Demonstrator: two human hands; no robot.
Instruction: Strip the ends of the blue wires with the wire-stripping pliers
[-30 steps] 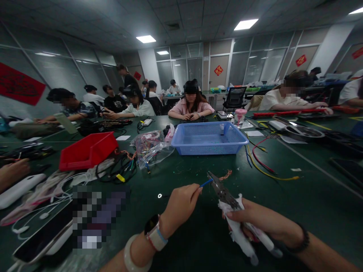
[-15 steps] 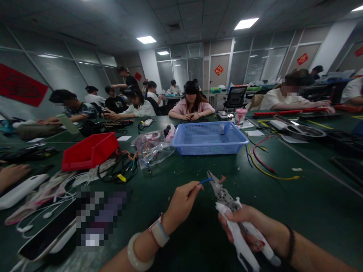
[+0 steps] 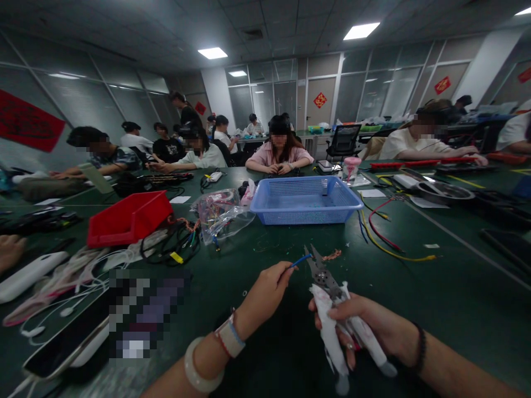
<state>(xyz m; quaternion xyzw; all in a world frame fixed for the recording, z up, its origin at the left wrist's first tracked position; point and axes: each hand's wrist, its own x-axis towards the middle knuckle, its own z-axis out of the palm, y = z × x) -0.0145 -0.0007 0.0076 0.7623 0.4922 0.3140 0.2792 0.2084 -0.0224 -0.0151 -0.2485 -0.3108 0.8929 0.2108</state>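
Note:
Between the fingertips of my left hand (image 3: 269,293) is a short blue wire (image 3: 301,260), its far end beside the jaws of a pair of wire strippers (image 3: 326,279). My right hand (image 3: 360,326) is wrapped round the strippers' handles, which are covered in white wrapping. The jaws stand apart, pointing away from me. Just right of the jaws, a piece of bare twisted copper wire (image 3: 332,255) shows above the dark green table (image 3: 232,265). I cannot tell whether it touches the tool.
A blue mesh basket (image 3: 307,215) stands ahead, with a clear bag of wires (image 3: 224,218) and a red bin (image 3: 128,218) to its left. Red and yellow wires (image 3: 398,246) lie at right. A phone (image 3: 70,331) and white earphones are at left. Several people sit around.
The strippers' jaws and handles have spread wider. The copper strands, bunched at the jaws before, now stretch out to their right. My left hand still pinches the blue wire.

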